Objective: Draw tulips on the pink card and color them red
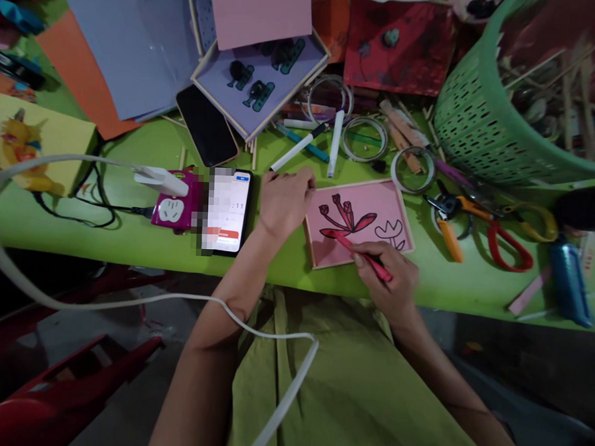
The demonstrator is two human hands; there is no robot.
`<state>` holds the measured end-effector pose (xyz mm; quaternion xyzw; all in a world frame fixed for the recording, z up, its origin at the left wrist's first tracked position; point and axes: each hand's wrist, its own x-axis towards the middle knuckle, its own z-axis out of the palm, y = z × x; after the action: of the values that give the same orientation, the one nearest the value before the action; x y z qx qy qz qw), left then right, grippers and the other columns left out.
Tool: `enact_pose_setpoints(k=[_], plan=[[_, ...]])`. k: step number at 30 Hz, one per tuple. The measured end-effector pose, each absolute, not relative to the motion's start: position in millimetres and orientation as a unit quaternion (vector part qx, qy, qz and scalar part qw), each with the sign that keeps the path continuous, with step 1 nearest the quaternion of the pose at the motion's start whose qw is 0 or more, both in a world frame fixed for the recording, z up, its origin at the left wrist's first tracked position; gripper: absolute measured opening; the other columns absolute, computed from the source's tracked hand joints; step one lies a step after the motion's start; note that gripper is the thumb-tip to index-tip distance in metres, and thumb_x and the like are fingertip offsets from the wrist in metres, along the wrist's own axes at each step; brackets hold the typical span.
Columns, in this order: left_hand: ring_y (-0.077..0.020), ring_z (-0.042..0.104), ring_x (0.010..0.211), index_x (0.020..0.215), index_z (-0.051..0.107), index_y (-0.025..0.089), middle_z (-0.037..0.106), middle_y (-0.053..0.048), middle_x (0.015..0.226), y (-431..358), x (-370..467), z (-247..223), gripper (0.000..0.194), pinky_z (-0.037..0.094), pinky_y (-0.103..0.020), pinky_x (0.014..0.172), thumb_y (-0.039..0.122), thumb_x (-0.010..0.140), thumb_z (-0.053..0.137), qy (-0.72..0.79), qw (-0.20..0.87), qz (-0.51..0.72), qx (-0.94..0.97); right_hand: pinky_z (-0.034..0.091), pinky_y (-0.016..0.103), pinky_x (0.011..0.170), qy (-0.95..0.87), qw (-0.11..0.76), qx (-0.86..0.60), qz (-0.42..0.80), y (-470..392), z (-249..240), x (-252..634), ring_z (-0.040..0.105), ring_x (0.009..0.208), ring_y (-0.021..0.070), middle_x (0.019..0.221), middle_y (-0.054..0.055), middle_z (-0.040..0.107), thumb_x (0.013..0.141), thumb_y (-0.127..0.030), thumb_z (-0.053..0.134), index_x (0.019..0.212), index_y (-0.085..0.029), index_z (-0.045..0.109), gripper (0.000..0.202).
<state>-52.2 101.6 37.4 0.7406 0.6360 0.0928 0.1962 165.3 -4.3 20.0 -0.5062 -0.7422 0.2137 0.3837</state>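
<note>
A shallow pink tray (360,192) with a thin wooden frame lies on the green table. Black outlines of flowers are drawn on it; those on the left are filled in red, and the tulip shape at the right is uncoloured. In my right hand (390,275) is a red marker (376,267), its tip on the lowest left leaf. My left hand (286,200) rests beside the tray's upper left corner with its fingers curled. Whether anything is under those fingers is hidden. White markers (336,143) lie just beyond the tray.
A lit phone (233,214) and a purple power socket (172,202) lie left of my left hand. Tape rolls (413,170), pliers (448,218) and red-handled scissors (506,246) sit at the right, near a green basket (464,118). A white cable (178,297) crosses over my left arm.
</note>
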Motion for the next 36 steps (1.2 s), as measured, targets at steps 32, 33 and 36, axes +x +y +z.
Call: enact_pose_setpoints(k=[32, 33, 36], plan=[[-0.0273, 0.076, 0.103, 0.113, 0.07, 0.025, 0.084, -0.004, 0.102, 104.2, -51.8, 36.6, 0.016, 0.042, -0.047, 0.109, 0.022, 0.106, 0.056, 0.639, 0.21, 0.091, 0.734, 0.055, 0.029, 0.065, -0.718, 0.408, -0.526, 0.203, -9.2, 19.1, 167.0, 0.073, 0.07, 0.0165, 0.083, -0.001, 0.078, 0.093, -0.013, 0.067, 0.098, -0.025, 0.073, 0.015], [-0.0275, 0.076, 0.104, 0.113, 0.07, 0.024, 0.084, -0.004, 0.103, 104.2, -51.5, 37.1, 0.016, 0.042, -0.047, 0.109, 0.022, 0.106, 0.056, 0.64, 0.212, 0.088, 0.733, 0.055, 0.029, 0.065, -0.717, 0.41, -0.527, 0.202, -9.4, 19.1, 167.1, 0.073, 0.07, 0.0164, 0.083, -0.001, 0.078, 0.093, -0.013, 0.067, 0.098, -0.025, 0.073, 0.015], [-0.0274, 0.077, 0.105, 0.114, 0.071, 0.024, 0.084, -0.004, 0.104, 104.0, -50.8, 39.1, 0.018, 0.042, -0.046, 0.11, 0.022, 0.106, 0.055, 0.642, 0.212, 0.086, 0.732, 0.055, 0.028, 0.064, -0.715, 0.414, -0.525, 0.205, -9.9, 20.1, 167.4, 0.073, 0.069, 0.0162, 0.082, -0.001, 0.078, 0.093, -0.012, 0.066, 0.097, -0.025, 0.073, 0.015]])
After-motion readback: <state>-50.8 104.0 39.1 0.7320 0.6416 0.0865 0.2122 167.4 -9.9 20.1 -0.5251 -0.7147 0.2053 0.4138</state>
